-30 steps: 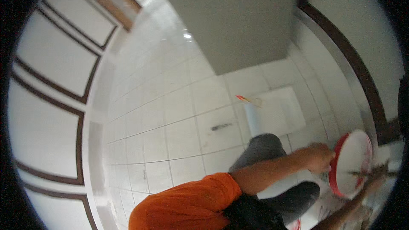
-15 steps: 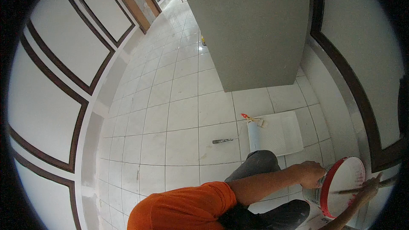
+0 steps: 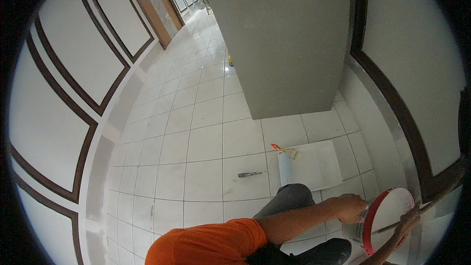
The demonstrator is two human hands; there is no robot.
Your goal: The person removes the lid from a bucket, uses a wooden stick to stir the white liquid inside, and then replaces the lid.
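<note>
A white bucket with a red rim [image 3: 371, 218] stands tilted at the lower right, its mouth turned toward the right wall. My left hand [image 3: 352, 208] is closed on the bucket's near-left side, by the rim. Across the mouth, my right hand [image 3: 409, 219] is wrapped round a long thin stick [image 3: 441, 196], whose lower end reaches into the bucket. Light-coloured contents, or the pale inner wall, show inside; I cannot tell which. Left of the bucket, a white paint tray [image 3: 321, 169] lies on the floor, with a pale blue paint roller [image 3: 286, 168] along its left side.
A small brush with a red tip [image 3: 275, 146] rests at the tray's upper left corner. Further left lies a dark-handled scraper [image 3: 249, 174] on the white tiles. A grey pillar [image 3: 284, 44] rises beyond the tray. Walls with dark-framed panels run along both sides.
The whole view has shifted slightly, so floor items sit lower in the picture. Both hands keep their hold; the stick lies at a steeper slant across the bucket.
</note>
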